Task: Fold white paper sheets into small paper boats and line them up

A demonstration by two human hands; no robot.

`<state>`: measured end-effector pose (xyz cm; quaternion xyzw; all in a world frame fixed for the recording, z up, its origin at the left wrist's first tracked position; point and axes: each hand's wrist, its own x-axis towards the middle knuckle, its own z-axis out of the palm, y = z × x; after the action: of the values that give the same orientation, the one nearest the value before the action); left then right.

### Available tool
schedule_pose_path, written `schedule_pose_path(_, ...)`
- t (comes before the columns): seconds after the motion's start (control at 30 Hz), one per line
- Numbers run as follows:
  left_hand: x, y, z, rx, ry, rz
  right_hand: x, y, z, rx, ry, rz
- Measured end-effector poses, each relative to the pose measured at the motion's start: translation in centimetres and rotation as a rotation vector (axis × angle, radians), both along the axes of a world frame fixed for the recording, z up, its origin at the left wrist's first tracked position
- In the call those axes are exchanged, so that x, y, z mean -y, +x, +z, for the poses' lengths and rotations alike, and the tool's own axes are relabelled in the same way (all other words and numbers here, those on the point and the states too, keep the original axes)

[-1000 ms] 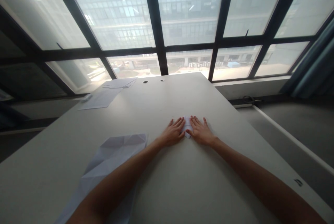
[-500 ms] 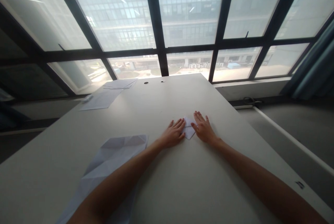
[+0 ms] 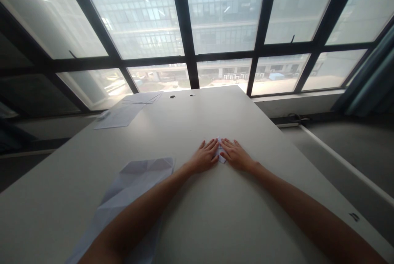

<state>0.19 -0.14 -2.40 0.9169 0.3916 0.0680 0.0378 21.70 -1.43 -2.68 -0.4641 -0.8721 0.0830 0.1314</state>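
Note:
A small folded piece of white paper (image 3: 221, 159) lies flat on the white table (image 3: 197, 116), mostly covered by my hands. On its left side rests my left hand (image 3: 205, 158), palm down with the fingers stretched out. My right hand (image 3: 237, 155) lies flat over the paper's right side, fingers extended and close to the left fingertips. Only a narrow strip of the paper shows between the two hands. Whether any finger grips an edge is hidden.
A large creased sheet of paper (image 3: 135, 182) lies under and beside my left forearm. More white sheets (image 3: 123, 116) are at the table's far left. Two dark round holes are near the far edge, and a small dark mark (image 3: 354, 216) is at the right edge.
My right hand has moved left and lies over the paper's right side, so less of the paper shows. My left hand has stayed in place.

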Motion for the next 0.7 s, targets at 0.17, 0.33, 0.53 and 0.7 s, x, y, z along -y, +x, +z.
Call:
schedule_pose_path(0.17,-0.07,-0.01,-0.02,-0.007,0.003,-0.001,0.01,-0.03,-0.04,-0.002,0.005,0.003)
schedule_pose_path(0.33,-0.12,-0.02,-0.07,-0.004,-0.003,-0.001,-0.02,-0.02,-0.11,-0.002,0.005,-0.001)
schedule_pose_path(0.53,-0.04,-0.03,-0.02,-0.003,0.0,-0.003,-0.12,-0.02,-0.23,-0.01,0.002,0.0)
schedule_pose_path(0.7,-0.02,0.01,0.03,-0.002,0.0,0.002,-0.11,-0.01,-0.2,-0.005,0.001,-0.001)
